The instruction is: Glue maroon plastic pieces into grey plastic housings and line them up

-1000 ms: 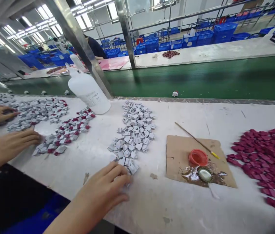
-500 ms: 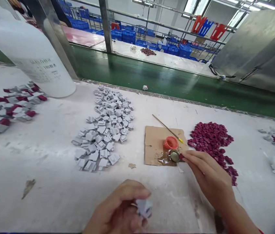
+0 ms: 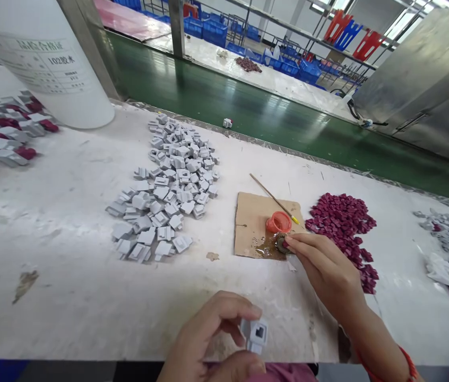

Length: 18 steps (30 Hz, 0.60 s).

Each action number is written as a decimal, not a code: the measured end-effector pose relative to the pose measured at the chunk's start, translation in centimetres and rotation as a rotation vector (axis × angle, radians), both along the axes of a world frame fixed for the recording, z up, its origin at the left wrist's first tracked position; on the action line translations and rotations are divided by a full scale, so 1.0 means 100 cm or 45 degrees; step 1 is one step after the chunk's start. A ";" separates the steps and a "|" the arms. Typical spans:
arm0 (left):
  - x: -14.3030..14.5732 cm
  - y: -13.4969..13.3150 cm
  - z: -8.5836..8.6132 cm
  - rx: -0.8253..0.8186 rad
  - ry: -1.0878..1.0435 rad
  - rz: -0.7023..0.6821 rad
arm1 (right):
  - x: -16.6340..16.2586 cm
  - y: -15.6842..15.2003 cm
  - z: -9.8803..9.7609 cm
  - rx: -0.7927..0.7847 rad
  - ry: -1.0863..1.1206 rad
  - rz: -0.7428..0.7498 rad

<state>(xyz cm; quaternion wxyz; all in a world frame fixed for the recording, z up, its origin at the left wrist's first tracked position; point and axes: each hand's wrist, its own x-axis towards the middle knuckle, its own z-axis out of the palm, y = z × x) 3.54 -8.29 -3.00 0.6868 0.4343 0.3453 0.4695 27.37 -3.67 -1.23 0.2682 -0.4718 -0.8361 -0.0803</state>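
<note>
Between thumb and fingers, my left hand [image 3: 218, 334] grips a light grey plastic part [image 3: 257, 334] near the table's front edge; a dark square recess in it faces up. My right hand [image 3: 330, 270] pinches a small dark red plastic piece [image 3: 286, 243], mostly covered by the fingertips, at a small round metal cap [image 3: 281, 245]. That cap sits on a piece of cardboard [image 3: 248, 212] wet with clear liquid. Beside it on the cardboard stand a red-orange cup [image 3: 279, 222] and a thin stick with a yellow tip [image 3: 274, 198].
Grey parts [image 3: 176, 180] are heaped left of the cardboard, dark red pieces [image 3: 342, 217] right of it. Joined grey-and-red parts [image 3: 5, 130] lie far left by a large white jug [image 3: 65, 74]. A green conveyor belt [image 3: 192, 101] runs behind the table.
My right hand has brought the dark red piece over the metal cap, now partly covering it. My left hand has turned the grey part so its recess shows. The view has tilted down.
</note>
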 end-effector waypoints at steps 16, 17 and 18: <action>0.015 0.010 -0.019 0.936 0.988 0.289 | -0.041 -0.051 0.003 -0.332 0.753 -0.032; 0.016 0.010 -0.018 0.932 0.978 0.303 | -0.045 -0.054 -0.001 -0.358 0.795 -0.018; 0.016 0.010 -0.018 0.925 0.969 0.312 | -0.049 -0.056 -0.004 -0.376 0.818 -0.015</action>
